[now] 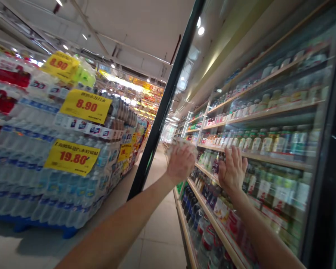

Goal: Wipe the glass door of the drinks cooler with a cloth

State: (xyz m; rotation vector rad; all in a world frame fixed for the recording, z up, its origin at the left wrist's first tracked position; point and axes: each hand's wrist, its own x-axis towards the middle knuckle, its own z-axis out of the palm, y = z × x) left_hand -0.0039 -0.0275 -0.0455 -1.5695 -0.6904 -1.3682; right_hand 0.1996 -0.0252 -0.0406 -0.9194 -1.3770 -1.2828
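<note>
Our forearms point(120, 224) stretch out, left hand point(180, 162) and right hand point(232, 171) unclenched, holding nothing, palms flat to bear on the glass cooler door point(268, 123).

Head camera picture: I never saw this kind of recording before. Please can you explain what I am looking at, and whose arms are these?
This picture comes from one camera worn on a person's head, so you see what that person sees. There is no machine, and both arms are that person's own. They are in a shop aisle. The right hand is open, with fingers spread, close to the glass door of a drinks cooler. Its shelves hold bottles. The left hand is blurred, so I cannot tell if it holds anything. On the left side stand stacked water bottles with yellow price signs.
</note>
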